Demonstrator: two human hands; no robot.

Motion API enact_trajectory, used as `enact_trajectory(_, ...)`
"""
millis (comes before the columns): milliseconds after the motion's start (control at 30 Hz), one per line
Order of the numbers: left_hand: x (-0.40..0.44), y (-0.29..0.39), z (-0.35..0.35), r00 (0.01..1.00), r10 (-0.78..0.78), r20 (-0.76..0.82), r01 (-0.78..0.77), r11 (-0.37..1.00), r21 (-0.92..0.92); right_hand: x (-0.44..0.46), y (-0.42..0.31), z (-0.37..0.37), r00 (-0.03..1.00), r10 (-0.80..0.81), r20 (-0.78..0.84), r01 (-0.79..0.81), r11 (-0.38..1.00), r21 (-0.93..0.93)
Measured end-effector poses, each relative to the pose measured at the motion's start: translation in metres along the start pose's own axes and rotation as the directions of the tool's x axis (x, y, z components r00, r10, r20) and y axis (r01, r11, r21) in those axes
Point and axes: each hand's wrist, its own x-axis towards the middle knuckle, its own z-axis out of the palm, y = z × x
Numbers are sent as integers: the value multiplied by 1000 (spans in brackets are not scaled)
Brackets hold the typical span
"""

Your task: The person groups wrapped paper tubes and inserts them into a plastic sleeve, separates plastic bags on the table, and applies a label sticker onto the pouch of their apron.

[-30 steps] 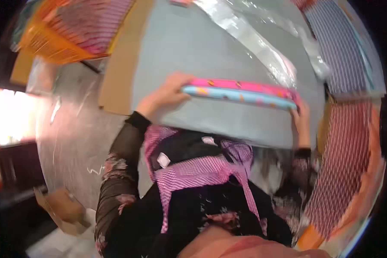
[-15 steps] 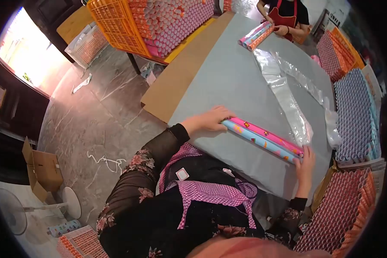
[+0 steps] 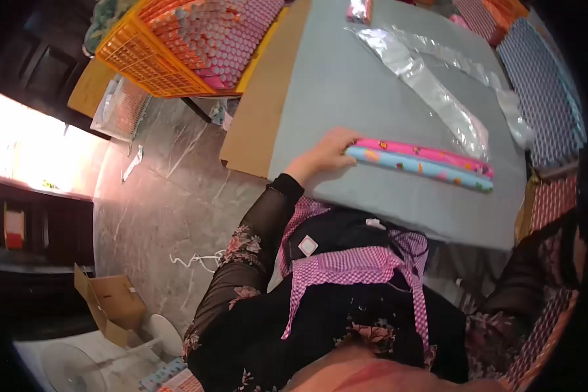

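Two patterned rolls lie side by side on the grey table (image 3: 333, 85), a pink roll (image 3: 431, 154) behind and a light blue roll (image 3: 424, 168) in front. My left hand (image 3: 334, 150) is closed round their left ends. The right ends of both rolls are free of any hand. My right arm in its sheer black sleeve (image 3: 519, 281) reaches to the right, over the stacked red rolls, and the hand itself cannot be made out. Behind the rolls lies a strip of clear plastic sleeves (image 3: 431, 88).
An orange crate (image 3: 144, 55) full of rolls stands at the upper left beside a cardboard sheet (image 3: 258, 104). Stacks of blue rolls (image 3: 542, 91) and red rolls (image 3: 554, 202) line the right side. An open cardboard box (image 3: 114, 304) is on the floor at the lower left.
My right hand has let go of the rolls' right ends and moved away to the right. My left hand still holds the left ends. The view has shifted, and the co-worker is out of sight.
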Motion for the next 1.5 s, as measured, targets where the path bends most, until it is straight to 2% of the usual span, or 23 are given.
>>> enact_trajectory(33,1,1,4,1000,-14,-3,14,1000,-4,6,1,14,997,-9,82,10,1000,-13)
enact_trajectory(67,-3,-4,12,996,-9,-90,12,1000,24,7,2,26,988,4,154,-1,1000,-20)
enact_trajectory(133,1,14,-2,998,-62,13,63,992,-112,7,10,46,960,45,275,-39,999,-28)
enact_trajectory(200,-1,-6,9,999,-6,-42,6,1000,-20,1,15,63,922,101,373,-92,995,-41)
enact_trajectory(233,-4,-7,12,1000,4,-25,-6,999,-50,-3,16,71,902,119,415,-111,993,-44)
enact_trajectory(333,-2,-7,6,1000,-19,10,19,999,45,-14,23,85,864,180,470,-171,983,-62)
enact_trajectory(467,0,-11,12,999,8,-48,-8,1000,4,-27,36,93,830,253,497,-234,967,-101)
enact_trajectory(633,-8,6,5,993,11,-118,-9,1000,23,-28,66,94,825,297,480,-259,955,-146)
enact_trajectory(700,-4,-16,13,995,58,-85,-56,998,17,-25,83,96,822,317,474,-267,948,-171)
enact_trajectory(767,-7,-16,15,999,-24,-44,25,1000,15,-14,103,102,822,331,463,-263,943,-205)
enact_trajectory(800,-6,-16,14,997,-24,-77,26,999,29,-7,112,105,823,335,459,-258,940,-223)
enact_trajectory(867,-5,-15,12,1000,-3,0,3,1000,18,8,132,114,840,331,431,-239,937,-254)
enact_trajectory(1067,-7,-12,13,999,23,-42,-22,999,27,59,200,151,903,295,313,-183,923,-340)
enact_trajectory(1233,-9,-6,8,1000,4,-28,-5,1000,-26,105,268,207,942,258,214,-157,904,-398)
enact_trajectory(1300,-8,-7,8,996,48,-74,-45,998,39,124,292,233,959,225,170,-139,903,-408)
enact_trajectory(1333,-9,-5,4,1000,9,-20,-9,1000,1,133,303,248,966,209,153,-130,903,-410)
enact_trajectory(1433,-11,-10,13,999,-5,-36,7,998,69,159,335,293,984,138,111,-82,911,-405)
enact_trajectory(1500,-10,-2,5,999,-51,-4,51,999,12,174,352,329,993,65,96,-22,920,-391)
